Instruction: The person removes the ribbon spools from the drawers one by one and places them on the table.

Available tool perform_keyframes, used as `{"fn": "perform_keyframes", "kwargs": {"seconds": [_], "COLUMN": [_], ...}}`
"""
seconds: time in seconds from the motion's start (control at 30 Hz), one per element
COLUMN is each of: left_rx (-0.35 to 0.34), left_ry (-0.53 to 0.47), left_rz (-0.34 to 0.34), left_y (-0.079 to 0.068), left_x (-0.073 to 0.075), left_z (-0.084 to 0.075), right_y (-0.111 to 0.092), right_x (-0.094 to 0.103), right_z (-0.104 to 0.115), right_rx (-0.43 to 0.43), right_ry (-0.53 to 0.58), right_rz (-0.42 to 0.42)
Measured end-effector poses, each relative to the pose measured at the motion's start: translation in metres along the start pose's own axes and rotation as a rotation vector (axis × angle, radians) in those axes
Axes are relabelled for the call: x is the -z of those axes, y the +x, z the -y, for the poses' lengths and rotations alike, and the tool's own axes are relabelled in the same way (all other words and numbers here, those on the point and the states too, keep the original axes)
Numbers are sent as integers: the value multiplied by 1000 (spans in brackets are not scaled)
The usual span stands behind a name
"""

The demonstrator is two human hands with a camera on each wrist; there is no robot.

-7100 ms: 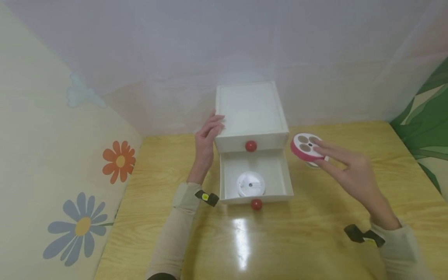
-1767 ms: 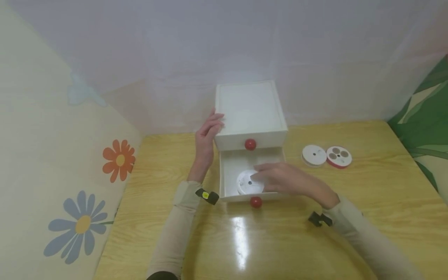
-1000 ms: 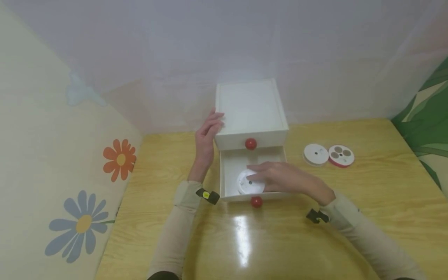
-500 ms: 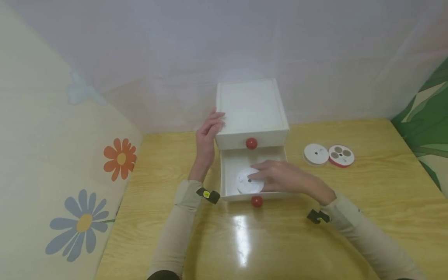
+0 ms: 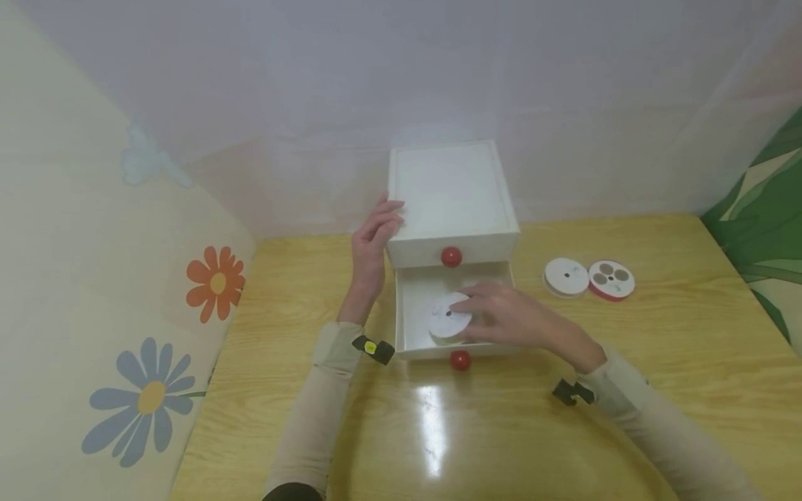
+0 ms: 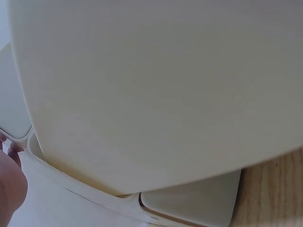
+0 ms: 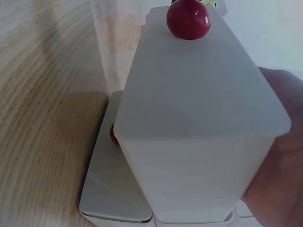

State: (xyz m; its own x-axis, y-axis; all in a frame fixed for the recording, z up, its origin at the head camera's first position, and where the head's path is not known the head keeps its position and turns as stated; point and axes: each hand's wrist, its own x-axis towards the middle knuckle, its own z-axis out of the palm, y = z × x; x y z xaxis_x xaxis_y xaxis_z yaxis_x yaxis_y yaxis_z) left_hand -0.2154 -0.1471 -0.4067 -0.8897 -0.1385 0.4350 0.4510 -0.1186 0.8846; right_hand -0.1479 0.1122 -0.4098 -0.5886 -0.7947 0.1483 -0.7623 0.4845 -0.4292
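A small white chest of drawers (image 5: 447,188) stands at the back of the table, one drawer (image 5: 410,334) pulled out below the top one. My left hand (image 5: 370,254) rests against the chest's left side, fingertips over its top edge. Inside the pulled-out drawer, my right hand (image 5: 510,316) pinches a white ribbon spool (image 5: 446,321) by its right edge; the spool is slightly tilted. In the right wrist view, the drawer front with its red knob (image 7: 188,19) fills the middle, with my hand partly hidden behind it. The drawer's side wall (image 6: 142,94) fills the left wrist view.
Right of the chest, a white spool (image 5: 567,276) and a spool with a red rim (image 5: 611,280) lie side by side on the wooden table (image 5: 532,431). The right wrist view shows another drawer front (image 7: 111,184), pushed in, close above the tabletop. A pale curtain hangs behind.
My right hand set the red-rimmed spool down beside the white one, then reached into the drawer. The spool there is now tilted up in its fingers. My left hand has stayed put.
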Motion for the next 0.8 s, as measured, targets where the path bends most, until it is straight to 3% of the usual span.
{"fn": "perform_keyframes", "kwargs": {"seconds": [0.3,0.8], "left_rx": [-5,-4], "left_ry": [-14,0], "left_rz": [2,3], "left_y": [-1,0], "left_x": [-1,-2], "left_z": [-1,-2], "right_y": [-8,-36], "right_x": [8,37], "right_z": [-1,-4], "right_rx": [-31,-136], "right_ry": [-28,41], "right_rz": [-72,-204]}}
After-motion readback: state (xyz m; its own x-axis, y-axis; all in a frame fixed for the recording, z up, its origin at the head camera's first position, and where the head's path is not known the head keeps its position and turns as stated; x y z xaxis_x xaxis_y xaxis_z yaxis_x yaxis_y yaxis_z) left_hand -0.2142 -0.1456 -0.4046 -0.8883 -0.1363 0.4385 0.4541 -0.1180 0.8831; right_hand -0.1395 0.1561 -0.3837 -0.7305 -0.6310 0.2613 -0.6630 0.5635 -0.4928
